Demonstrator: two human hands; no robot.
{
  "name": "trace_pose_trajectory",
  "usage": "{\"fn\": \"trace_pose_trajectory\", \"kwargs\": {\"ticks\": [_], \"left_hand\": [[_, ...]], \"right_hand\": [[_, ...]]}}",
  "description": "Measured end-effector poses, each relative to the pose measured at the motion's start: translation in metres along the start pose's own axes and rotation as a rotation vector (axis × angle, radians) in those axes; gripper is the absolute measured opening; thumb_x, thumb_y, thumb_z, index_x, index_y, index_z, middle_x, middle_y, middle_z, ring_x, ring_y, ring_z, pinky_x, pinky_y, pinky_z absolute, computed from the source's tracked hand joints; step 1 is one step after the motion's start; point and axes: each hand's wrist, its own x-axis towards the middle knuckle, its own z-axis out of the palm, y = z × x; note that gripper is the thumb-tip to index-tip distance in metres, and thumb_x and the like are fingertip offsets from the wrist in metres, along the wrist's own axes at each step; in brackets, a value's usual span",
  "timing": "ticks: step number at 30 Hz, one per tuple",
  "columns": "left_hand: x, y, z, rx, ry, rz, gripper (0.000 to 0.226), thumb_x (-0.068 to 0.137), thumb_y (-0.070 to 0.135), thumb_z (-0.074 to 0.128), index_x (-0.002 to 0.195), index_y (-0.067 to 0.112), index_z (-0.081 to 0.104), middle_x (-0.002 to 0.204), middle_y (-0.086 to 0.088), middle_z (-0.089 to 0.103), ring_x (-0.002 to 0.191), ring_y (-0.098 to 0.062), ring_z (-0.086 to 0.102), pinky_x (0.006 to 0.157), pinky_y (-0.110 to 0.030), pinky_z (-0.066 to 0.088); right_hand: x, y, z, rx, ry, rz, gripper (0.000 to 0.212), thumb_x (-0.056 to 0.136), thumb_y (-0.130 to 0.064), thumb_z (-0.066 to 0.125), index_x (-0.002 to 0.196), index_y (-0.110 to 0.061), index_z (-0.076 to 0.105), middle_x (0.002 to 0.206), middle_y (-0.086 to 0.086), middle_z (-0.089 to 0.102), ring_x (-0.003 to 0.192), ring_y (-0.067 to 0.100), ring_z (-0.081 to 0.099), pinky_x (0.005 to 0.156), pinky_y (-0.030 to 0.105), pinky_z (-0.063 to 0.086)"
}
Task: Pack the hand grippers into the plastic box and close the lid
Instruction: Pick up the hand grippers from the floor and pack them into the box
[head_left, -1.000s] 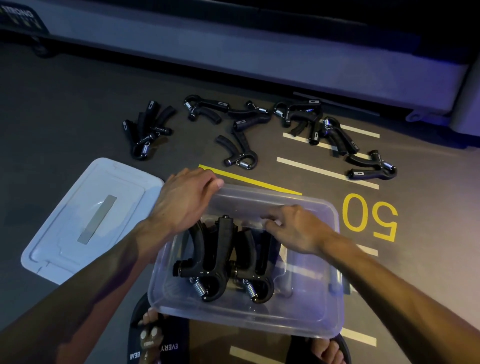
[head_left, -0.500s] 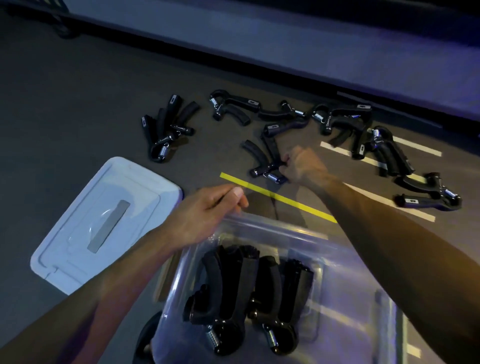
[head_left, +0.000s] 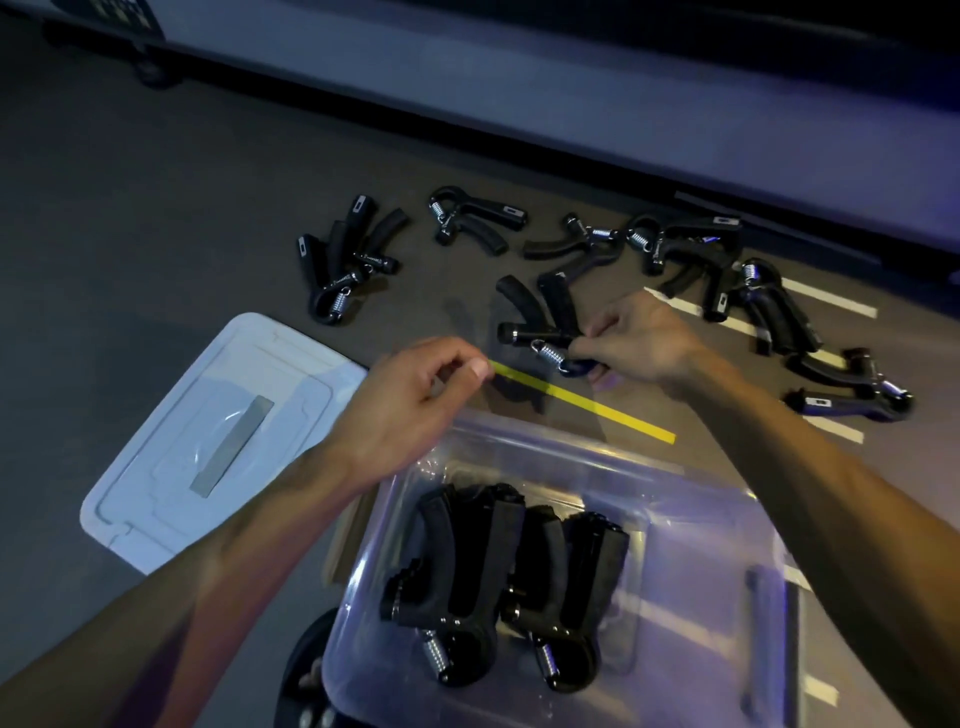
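Your clear plastic box sits open on the floor right in front of you. Black hand grippers with shiny springs stand packed side by side in its left part. The white lid lies flat on the floor just left of the box. More black hand grippers lie scattered on the floor past the box. One black gripper is pinched at its spring end.

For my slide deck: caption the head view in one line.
Right hand grips a hand gripper off the floor beside the half-packed plastic box.
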Motion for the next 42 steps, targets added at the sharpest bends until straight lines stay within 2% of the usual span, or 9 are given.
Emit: {"fn": "trace_pose_trajectory", "kwargs": {"ticks": [6, 10, 14, 22, 25, 28, 33, 36, 42], "left_hand": [[-0.010, 0.037, -0.005, -0.142, 0.110, -0.005, 0.038, 0.090, 0.060, 0.052, 0.105, 0.030, 0.070, 0.092, 0.015, 0.074, 0.091, -0.006, 0.069, 0.083, -0.028, 0.052], [-0.023, 0.052, 0.001, -0.240, 0.047, 0.049, 0.020, 0.090, 0.040, 0.060, 0.097, 0.024, 0.069, 0.080, 0.013, 0.073, 0.076, -0.002, 0.065, 0.077, -0.026, 0.051], [-0.044, 0.058, 0.007, -0.243, -0.042, 0.071, 0.009, 0.095, 0.027, 0.064, 0.100, 0.020, 0.069, 0.082, 0.009, 0.073, 0.077, -0.003, 0.066, 0.078, -0.025, 0.049], [-0.071, 0.081, 0.028, -0.176, -0.145, 0.108, 0.016, 0.096, 0.023, 0.066, 0.110, 0.017, 0.070, 0.091, -0.006, 0.074, 0.083, -0.020, 0.068, 0.082, -0.034, 0.054], [-0.073, 0.081, 0.029, -0.100, -0.144, 0.155, 0.017, 0.094, 0.026, 0.069, 0.109, 0.021, 0.072, 0.083, 0.004, 0.073, 0.076, 0.001, 0.065, 0.076, -0.022, 0.052], [-0.067, 0.072, 0.025, 0.021, -0.025, 0.238, 0.015, 0.095, 0.030, 0.067, 0.109, 0.026, 0.073, 0.091, 0.016, 0.070, 0.092, 0.001, 0.062, 0.085, -0.015, 0.044], [-0.052, 0.045, 0.022, 0.135, 0.128, 0.219, 0.023, 0.096, 0.040, 0.053, 0.109, 0.031, 0.070, 0.100, 0.016, 0.063, 0.100, -0.010, 0.056, 0.098, -0.034, 0.043], [-0.053, 0.032, 0.030, 0.211, 0.112, 0.188, 0.029, 0.097, 0.045, 0.046, 0.112, 0.032, 0.067, 0.107, 0.016, 0.062, 0.104, -0.016, 0.052, 0.098, -0.048, 0.042], [-0.057, 0.023, 0.037, 0.308, 0.102, 0.187, 0.029, 0.101, 0.042, 0.044, 0.119, 0.033, 0.064, 0.117, 0.016, 0.057, 0.111, -0.013, 0.045, 0.093, -0.038, 0.034]], "right_hand": [[-0.100, -0.011, 0.003, 0.095, 0.199, -0.273, 0.019, 0.077, -0.016, 0.080, 0.086, -0.013, 0.063, 0.068, 0.003, 0.069, 0.054, 0.024, 0.072, 0.059, 0.049, 0.061], [-0.146, -0.001, 0.007, 0.060, 0.248, -0.375, 0.024, 0.073, -0.028, 0.082, 0.083, -0.019, 0.062, 0.068, 0.003, 0.071, 0.056, 0.021, 0.070, 0.059, 0.040, 0.059], [-0.176, 0.006, -0.007, 0.465, 0.005, -0.238, 0.019, 0.090, -0.021, 0.070, 0.083, -0.005, 0.062, 0.074, 0.010, 0.064, 0.053, 0.023, 0.062, 0.052, 0.036, 0.056], [-0.192, 0.020, -0.023, 0.480, 0.042, -0.207, 0.023, 0.097, -0.031, 0.061, 0.104, -0.009, 0.059, 0.071, -0.004, 0.063, 0.052, 0.021, 0.052, 0.041, 0.024, 0.038], [-0.194, 0.026, -0.024, 0.428, 0.056, -0.257, 0.019, 0.098, -0.025, 0.060, 0.109, -0.010, 0.060, 0.077, 0.002, 0.067, 0.051, 0.021, 0.053, 0.041, 0.026, 0.041], [-0.195, 0.042, -0.027, 0.337, 0.021, -0.236, 0.017, 0.097, -0.019, 0.062, 0.108, -0.005, 0.059, 0.079, 0.008, 0.068, 0.053, 0.023, 0.058, 0.044, 0.031, 0.049], [-0.193, 0.072, 0.001, 0.066, -0.120, -0.060, 0.017, 0.098, -0.016, 0.061, 0.104, -0.001, 0.058, 0.074, 0.021, 0.072, 0.061, 0.037, 0.071, 0.063, 0.052, 0.061], [-0.189, 0.086, 0.030, 0.041, -0.160, 0.061, 0.014, 0.100, -0.016, 0.058, 0.103, -0.003, 0.054, 0.070, 0.021, 0.072, 0.061, 0.035, 0.072, 0.068, 0.050, 0.062], [-0.186, 0.097, 0.050, 0.167, -0.127, 0.141, 0.011, 0.100, -0.013, 0.056, 0.104, -0.003, 0.055, 0.083, 0.030, 0.070, 0.062, 0.038, 0.070, 0.069, 0.055, 0.061]]}}
